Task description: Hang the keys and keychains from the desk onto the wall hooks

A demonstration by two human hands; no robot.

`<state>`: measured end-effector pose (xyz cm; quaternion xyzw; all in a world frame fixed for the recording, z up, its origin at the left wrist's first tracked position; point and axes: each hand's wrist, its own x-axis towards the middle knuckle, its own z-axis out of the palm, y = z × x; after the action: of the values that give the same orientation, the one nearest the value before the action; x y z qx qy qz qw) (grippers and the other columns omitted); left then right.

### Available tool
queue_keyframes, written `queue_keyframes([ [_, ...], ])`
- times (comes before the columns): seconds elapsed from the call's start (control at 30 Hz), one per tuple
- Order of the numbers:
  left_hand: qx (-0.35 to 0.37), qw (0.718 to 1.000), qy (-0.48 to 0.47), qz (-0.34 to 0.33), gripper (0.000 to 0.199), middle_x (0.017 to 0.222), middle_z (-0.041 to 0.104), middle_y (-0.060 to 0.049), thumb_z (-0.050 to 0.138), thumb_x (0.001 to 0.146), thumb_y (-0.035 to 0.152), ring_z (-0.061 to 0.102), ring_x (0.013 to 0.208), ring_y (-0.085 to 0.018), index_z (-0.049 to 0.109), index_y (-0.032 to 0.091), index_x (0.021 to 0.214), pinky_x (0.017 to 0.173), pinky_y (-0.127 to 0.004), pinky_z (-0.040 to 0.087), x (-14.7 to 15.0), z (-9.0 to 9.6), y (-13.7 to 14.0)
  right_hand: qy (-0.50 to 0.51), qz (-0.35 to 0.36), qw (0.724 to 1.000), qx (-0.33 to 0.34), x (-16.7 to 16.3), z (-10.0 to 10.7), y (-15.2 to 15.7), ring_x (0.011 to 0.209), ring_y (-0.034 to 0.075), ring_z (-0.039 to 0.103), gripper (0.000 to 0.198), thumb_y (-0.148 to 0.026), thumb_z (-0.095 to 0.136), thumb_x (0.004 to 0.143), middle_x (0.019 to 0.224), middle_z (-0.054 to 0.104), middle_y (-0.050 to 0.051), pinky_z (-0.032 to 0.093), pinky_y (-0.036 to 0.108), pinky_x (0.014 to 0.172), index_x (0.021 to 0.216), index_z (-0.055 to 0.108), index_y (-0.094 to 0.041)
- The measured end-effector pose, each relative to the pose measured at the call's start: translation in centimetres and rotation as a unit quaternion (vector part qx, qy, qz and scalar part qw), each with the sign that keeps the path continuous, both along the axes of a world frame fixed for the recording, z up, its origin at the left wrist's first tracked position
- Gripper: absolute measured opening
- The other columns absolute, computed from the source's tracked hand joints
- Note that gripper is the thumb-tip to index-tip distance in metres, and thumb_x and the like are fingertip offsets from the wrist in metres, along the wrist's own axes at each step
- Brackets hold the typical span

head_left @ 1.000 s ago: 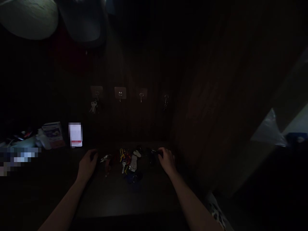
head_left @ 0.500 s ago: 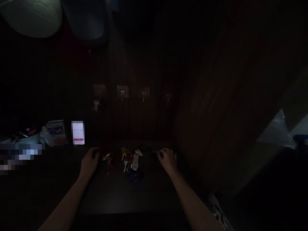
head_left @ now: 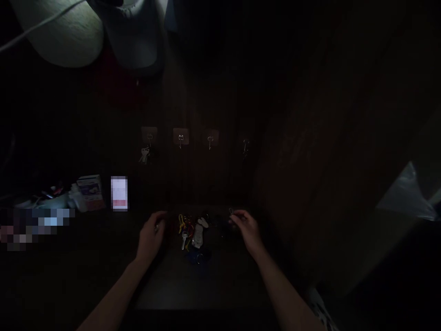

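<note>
On the dark shelf (head_left: 161,294) lies a pile of keys, with a silver key (head_left: 184,240), a grey fob (head_left: 198,235), a yellow cord (head_left: 181,223) and a dark blue tag (head_left: 197,256). My left hand (head_left: 150,236) is curled at the pile's left side, closed over keys; only a small metal glint shows between its fingers. To the right of the pile, my right hand (head_left: 246,227) pinches a metal key ring (head_left: 231,211) between thumb and forefinger. Something dark seems to hang below that ring, too dim to make out.
Adhesive hooks line the back wall: keys (head_left: 145,155) hang on the leftmost hook, two middle hooks (head_left: 181,138) are bare, and something dim hangs on the right one. Caps (head_left: 134,46) hang above. A box (head_left: 91,191) and a blurred white card (head_left: 119,193) stand left.
My left hand has moved right and closed over the keys at the pile's left. My right hand has lifted the key ring slightly. The view has shifted a little.
</note>
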<state>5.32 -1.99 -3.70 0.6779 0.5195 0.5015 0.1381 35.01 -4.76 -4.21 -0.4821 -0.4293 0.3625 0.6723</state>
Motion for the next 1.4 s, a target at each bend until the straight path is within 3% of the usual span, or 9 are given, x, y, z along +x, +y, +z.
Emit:
queue_keyframes([
  [0.1,-0.028,0.996,-0.024,-0.076,0.031,0.105,0.065,-0.005,0.04,0.083,0.031,0.059,0.1,-0.02,0.058,0.021,0.106,0.089,-0.033,0.044,3.4,0.0,-0.8,0.098,0.123,0.987,-0.019,-1.0,0.8,-0.8,0.072,0.015,0.062,0.034,-0.032,0.077,0.06,0.081,0.065,0.001,0.045,0.025,0.06,0.089,0.065,-0.02],
  [0.2,-0.041,0.986,-0.04,-0.159,0.034,0.113,0.063,-0.005,0.044,0.084,0.032,0.056,0.106,-0.02,0.058,0.023,0.113,0.095,-0.035,0.04,6.9,-0.4,-1.8,0.123,0.224,0.966,-0.049,-1.8,1.2,-1.5,0.073,0.014,0.062,0.026,-0.028,0.077,0.061,0.082,0.065,0.002,0.046,0.024,0.061,0.083,0.066,-0.019],
  [0.4,-0.03,0.963,-0.003,-0.269,0.04,0.115,0.063,-0.005,0.055,0.08,0.035,0.052,0.112,-0.023,0.056,0.027,0.118,0.108,-0.044,0.02,10.4,-1.4,-3.2,0.128,0.318,0.939,-0.045,-2.6,1.3,-2.0,0.081,0.015,0.063,0.02,-0.031,0.074,0.067,0.083,0.066,0.0,0.045,0.025,0.068,0.08,0.062,-0.022],
  [0.57,-0.019,0.972,-0.025,-0.232,0.027,0.104,0.067,-0.004,0.051,0.082,0.031,0.056,0.103,-0.023,0.063,0.026,0.105,0.108,-0.044,0.02,10.2,-1.4,-3.4,0.112,0.294,0.949,-0.022,-2.7,0.9,-1.7,0.083,0.015,0.061,0.022,-0.031,0.074,0.066,0.087,0.067,0.001,0.043,0.026,0.072,0.081,0.062,-0.022],
  [0.7,-0.063,0.968,-0.079,-0.228,0.025,0.101,0.067,-0.004,0.049,0.082,0.034,0.055,0.103,-0.023,0.064,0.025,0.099,0.099,-0.039,0.034,9.9,-1.2,-3.5,0.087,0.24,0.967,-0.022,-2.7,0.4,-1.2,0.073,0.014,0.06,0.024,-0.033,0.075,0.063,0.082,0.067,0.0,0.043,0.026,0.067,0.079,0.063,-0.021],
  [0.9,-0.207,0.897,-0.222,-0.323,0.03,0.084,0.068,-0.004,0.044,0.083,0.036,0.06,0.083,-0.019,0.066,0.017,0.09,0.08,-0.029,0.043,9.2,-1.2,-2.9,0.066,0.231,0.97,-0.038,-3.0,-0.3,-0.6,0.056,0.01,0.053,0.023,-0.033,0.077,0.061,0.063,0.06,-0.004,0.038,0.022,0.055,0.074,0.063,-0.02],
  [1.1,-0.249,0.821,-0.369,-0.357,0.02,0.082,0.067,-0.004,0.053,0.075,0.029,0.059,0.077,-0.017,0.064,0.015,0.083,0.076,-0.028,0.042,9.2,-1.7,-2.0,0.073,0.208,0.974,-0.044,-3.2,-0.2,-0.5,0.058,0.009,0.054,0.026,-0.035,0.078,0.058,0.069,0.062,-0.003,0.039,0.022,0.056,0.077,0.066,-0.02],
  [1.23,-0.277,0.805,-0.396,-0.343,0.018,0.079,0.066,-0.002,0.059,0.071,0.029,0.058,0.076,-0.015,0.062,0.015,0.081,0.074,-0.026,0.041,9.3,-1.3,-2.2,0.079,0.211,0.973,-0.047,-3.3,-0.3,-0.6,0.056,0.009,0.054,0.025,-0.033,0.077,0.059,0.067,0.062,-0.003,0.039,0.021,0.055,0.076,0.066,-0.019],
  [1.4,-0.271,0.822,-0.351,-0.357,0.028,0.086,0.066,-0.003,0.066,0.068,0.032,0.059,0.082,-0.017,0.06,0.017,0.091,0.077,-0.027,0.041,9.2,-1.0,-2.6,0.09,0.213,0.971,-0.052,-3.4,-0.2,-0.6,0.057,0.01,0.055,0.027,-0.034,0.077,0.058,0.069,0.064,-0.002,0.04,0.022,0.056,0.078,0.068,-0.019],
])
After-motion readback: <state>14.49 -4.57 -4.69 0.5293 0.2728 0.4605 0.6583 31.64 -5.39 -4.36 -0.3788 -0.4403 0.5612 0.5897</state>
